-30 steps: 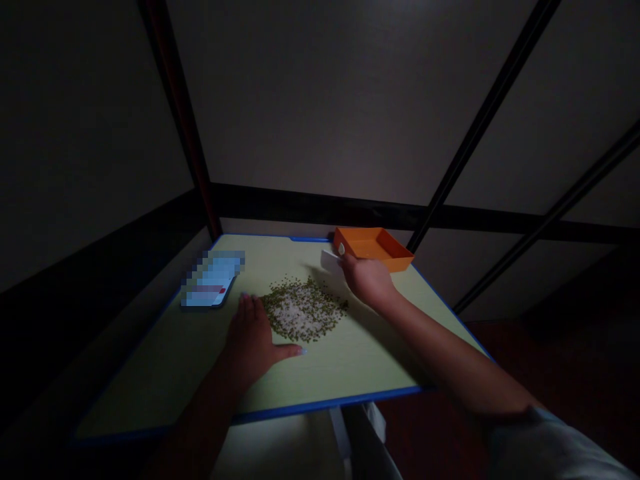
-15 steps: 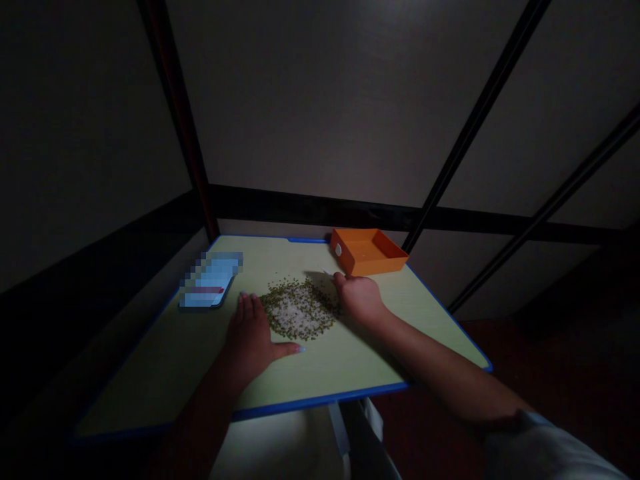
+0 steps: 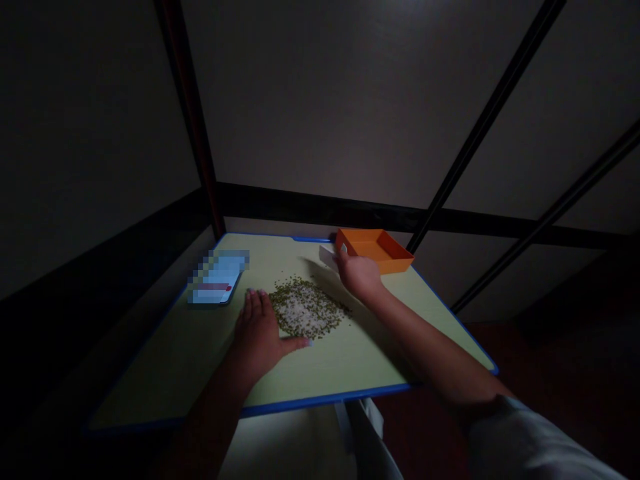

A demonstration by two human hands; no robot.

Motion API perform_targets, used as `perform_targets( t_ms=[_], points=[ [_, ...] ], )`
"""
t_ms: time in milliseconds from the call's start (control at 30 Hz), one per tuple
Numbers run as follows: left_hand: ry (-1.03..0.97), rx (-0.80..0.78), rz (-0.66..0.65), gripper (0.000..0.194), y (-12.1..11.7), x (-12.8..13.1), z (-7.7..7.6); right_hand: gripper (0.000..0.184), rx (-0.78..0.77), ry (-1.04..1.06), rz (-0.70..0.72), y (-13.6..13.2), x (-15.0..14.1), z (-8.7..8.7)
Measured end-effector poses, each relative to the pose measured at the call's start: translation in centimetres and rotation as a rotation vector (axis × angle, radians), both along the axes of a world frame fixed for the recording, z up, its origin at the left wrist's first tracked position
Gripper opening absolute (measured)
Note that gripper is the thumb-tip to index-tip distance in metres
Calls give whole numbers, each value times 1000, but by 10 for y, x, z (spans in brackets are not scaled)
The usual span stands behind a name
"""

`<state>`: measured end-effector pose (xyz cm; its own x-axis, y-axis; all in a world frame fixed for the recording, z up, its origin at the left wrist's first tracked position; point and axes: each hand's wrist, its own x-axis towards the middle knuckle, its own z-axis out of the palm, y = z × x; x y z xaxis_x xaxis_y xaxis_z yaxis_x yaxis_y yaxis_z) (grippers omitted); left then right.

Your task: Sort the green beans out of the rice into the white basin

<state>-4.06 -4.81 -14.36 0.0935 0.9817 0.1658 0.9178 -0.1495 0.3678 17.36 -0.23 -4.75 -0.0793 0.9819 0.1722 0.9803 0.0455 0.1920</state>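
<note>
A low pile of small green grains mixed with white ones (image 3: 307, 310) lies spread on the pale table (image 3: 340, 367). My left hand (image 3: 257, 340) rests flat against the pile's left edge, fingers together and thumb stretched out along the near side. In my right hand (image 3: 363, 275) is a thin white card (image 3: 327, 257), gripped between thumb and fingers. That hand is raised over the far right side of the pile, just in front of an orange open box (image 3: 397, 265). The grip's underside is hidden.
A phone (image 3: 217, 279) with a lit, blurred-out screen lies on the table's left side. Blue edging (image 3: 300, 405) runs round the table. Behind it stands a panelled wall (image 3: 320, 120) with dark bars. Part of a chair (image 3: 295, 440) shows below the front edge.
My right hand has lifted from the pile's right edge, and the white card now shows tilted upward. My left hand stays beside the pile. The whole view has shifted slightly.
</note>
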Motion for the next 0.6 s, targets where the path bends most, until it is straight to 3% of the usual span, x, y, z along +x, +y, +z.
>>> perform_targets(
  t_ms=[233, 433, 600],
  points=[
    [-108, 86, 36, 92, 8, -3, -3, 37, -44, -2, 34, -3, -2, -13],
    [-166, 105, 23, 91, 9, -3, -4, 41, 120, 116, -184, -39, 17, 5],
    [-204, 104, -3, 93, 5, 1, 1, 34, 244, 476, -332, -76, 56, -10]
  ],
)
